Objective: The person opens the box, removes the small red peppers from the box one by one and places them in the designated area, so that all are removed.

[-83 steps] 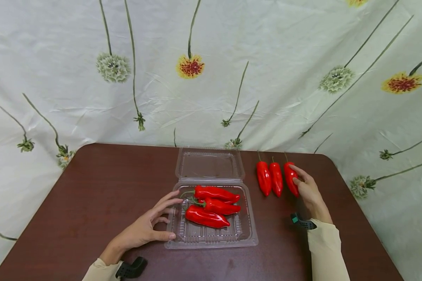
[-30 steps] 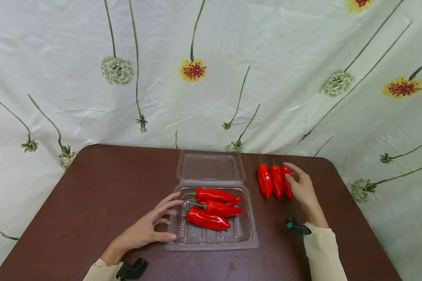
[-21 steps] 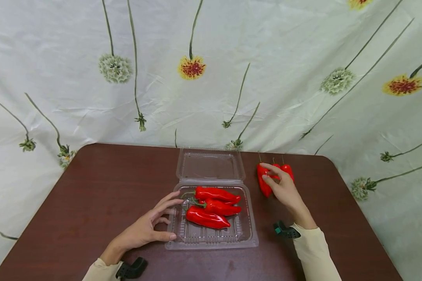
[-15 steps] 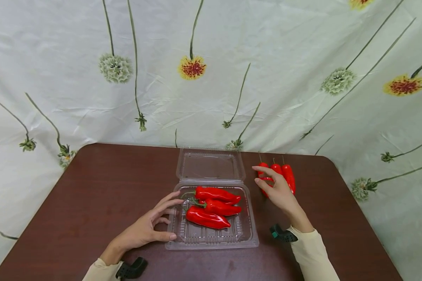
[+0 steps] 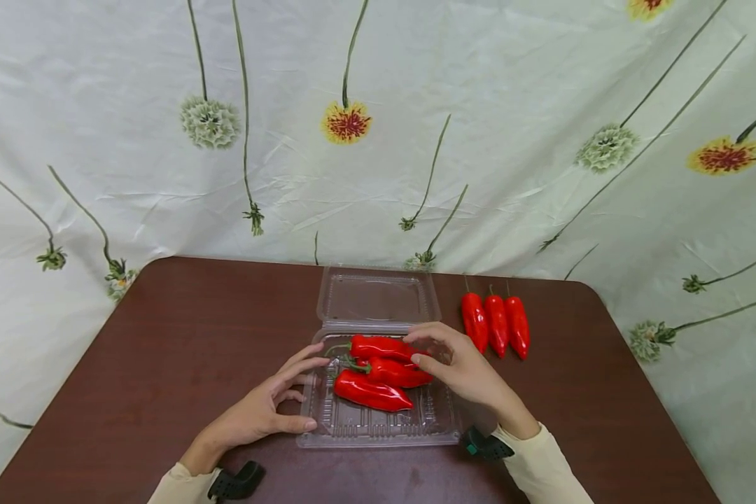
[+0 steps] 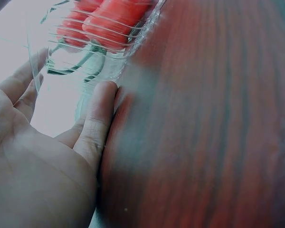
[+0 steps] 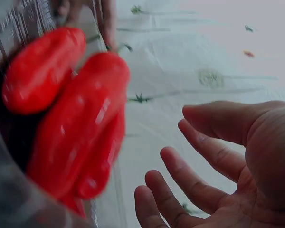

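Several red peppers [image 5: 373, 390] lie heaped in a clear plastic clamshell box [image 5: 378, 439], their green stems toward the left. My left hand [image 5: 261, 406] rests at the box's left side, fingers spread and the thumb at its front left corner. In the left wrist view the fingers [image 6: 97, 118] are by the clear wall. My right hand [image 5: 463, 367] hovers over the box's right side, near the tips of the peppers. The right wrist view shows its fingers [image 7: 178, 164] spread and holding nothing, beside the peppers [image 7: 80, 118].
Three more red peppers [image 5: 496, 325] lie side by side on the brown table [image 5: 214, 329], right of the box, stems pointing back. The box's lid [image 5: 378, 297] lies folded back behind it. A flower-printed white cloth [image 5: 277, 161] hangs behind the table.
The rightmost loose pepper has shifted left, closer to the other two, with my right hand at it. That hand has since left it and moved left over the box. My left hand stays put.
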`<move>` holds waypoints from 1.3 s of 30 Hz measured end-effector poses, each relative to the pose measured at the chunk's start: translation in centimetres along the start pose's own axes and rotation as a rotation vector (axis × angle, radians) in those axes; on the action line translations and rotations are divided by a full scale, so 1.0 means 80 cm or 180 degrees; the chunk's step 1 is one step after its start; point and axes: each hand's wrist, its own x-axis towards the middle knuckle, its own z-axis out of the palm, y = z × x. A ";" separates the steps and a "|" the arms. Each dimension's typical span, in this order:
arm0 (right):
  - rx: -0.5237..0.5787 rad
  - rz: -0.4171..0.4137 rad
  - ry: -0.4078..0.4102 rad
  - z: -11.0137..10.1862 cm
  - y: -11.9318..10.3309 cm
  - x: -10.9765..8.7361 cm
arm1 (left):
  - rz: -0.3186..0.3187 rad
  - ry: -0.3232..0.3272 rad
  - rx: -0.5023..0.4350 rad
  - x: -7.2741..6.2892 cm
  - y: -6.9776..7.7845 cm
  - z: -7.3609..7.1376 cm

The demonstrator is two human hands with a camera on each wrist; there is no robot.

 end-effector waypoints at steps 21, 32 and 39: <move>-0.1156 -0.0154 -0.0873 0.033 -0.023 0.002 | -0.0063 -0.0005 -0.0048 0.000 0.000 0.000; -0.1424 -0.0036 -0.1225 0.055 -0.017 -0.006 | -0.0007 0.0018 -0.0036 0.000 0.003 0.000; -0.1150 -0.0010 -0.1383 0.056 -0.010 -0.005 | 0.0018 0.0016 -0.0017 0.000 0.001 0.000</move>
